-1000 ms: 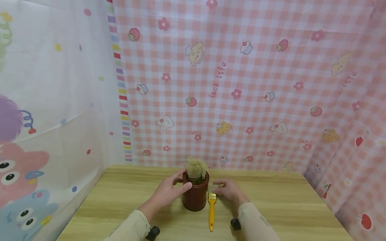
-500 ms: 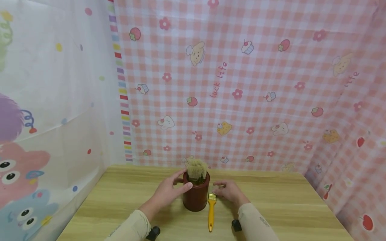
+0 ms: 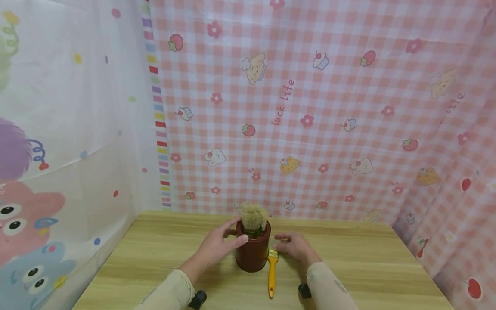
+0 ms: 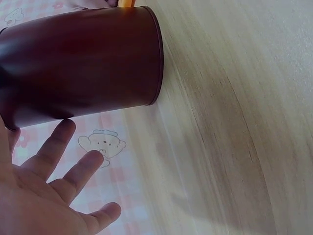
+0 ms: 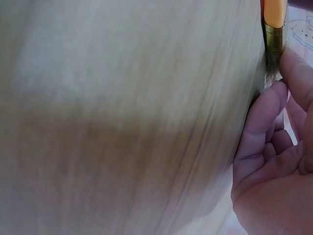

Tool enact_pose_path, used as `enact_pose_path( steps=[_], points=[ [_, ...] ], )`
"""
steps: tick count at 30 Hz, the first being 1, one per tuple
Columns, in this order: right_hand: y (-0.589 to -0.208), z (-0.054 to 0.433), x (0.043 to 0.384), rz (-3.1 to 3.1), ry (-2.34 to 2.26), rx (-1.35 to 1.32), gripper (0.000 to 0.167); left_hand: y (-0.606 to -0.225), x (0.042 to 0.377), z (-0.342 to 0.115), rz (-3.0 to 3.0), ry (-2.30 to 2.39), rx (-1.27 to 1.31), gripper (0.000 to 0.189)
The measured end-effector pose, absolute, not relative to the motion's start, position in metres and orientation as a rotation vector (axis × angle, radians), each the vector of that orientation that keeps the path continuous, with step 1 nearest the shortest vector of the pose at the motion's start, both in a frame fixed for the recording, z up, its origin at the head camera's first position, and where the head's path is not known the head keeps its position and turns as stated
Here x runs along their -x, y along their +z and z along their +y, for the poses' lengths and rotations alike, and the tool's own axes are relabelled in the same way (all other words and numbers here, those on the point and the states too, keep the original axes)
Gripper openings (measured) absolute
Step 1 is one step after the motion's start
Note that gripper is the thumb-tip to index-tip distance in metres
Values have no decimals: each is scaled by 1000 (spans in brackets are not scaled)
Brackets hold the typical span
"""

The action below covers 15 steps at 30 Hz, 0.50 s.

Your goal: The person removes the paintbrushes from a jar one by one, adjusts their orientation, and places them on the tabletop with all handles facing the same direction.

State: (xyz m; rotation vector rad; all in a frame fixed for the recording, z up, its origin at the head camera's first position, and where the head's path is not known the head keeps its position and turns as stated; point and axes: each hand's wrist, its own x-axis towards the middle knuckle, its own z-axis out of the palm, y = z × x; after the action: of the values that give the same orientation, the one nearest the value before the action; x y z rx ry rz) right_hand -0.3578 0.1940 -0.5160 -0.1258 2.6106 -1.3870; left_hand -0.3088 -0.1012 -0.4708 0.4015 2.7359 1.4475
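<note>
A dark reddish-brown cylindrical pot stands upright on the table. Pale brush bristles stick up out of its top. My left hand grips the pot near its rim, thumb in front and index finger at the far side; in the left wrist view its other fingers are spread. Right of the pot lies a paintbrush with a yellow-orange handle, bristles pointing away from me. My right hand pinches the tips of its bristles, seen close up beside the metal ferrule in the right wrist view.
The wood-grain table runs back to a pink checked curtain. A white cartoon curtain hangs on the left. Black wrist devices show under both forearms.
The head view has shifted slightly. The paintbrush's handle end has moved a little left relative to the pot. Both hands keep their places.
</note>
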Motion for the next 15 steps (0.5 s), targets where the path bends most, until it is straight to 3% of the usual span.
enact_pose_path(
  steps=[15],
  points=[
    [-517, 197, 359, 2575, -1396, 151, 43, -467, 304, -100, 2701, 1505, -384, 71]
  ],
)
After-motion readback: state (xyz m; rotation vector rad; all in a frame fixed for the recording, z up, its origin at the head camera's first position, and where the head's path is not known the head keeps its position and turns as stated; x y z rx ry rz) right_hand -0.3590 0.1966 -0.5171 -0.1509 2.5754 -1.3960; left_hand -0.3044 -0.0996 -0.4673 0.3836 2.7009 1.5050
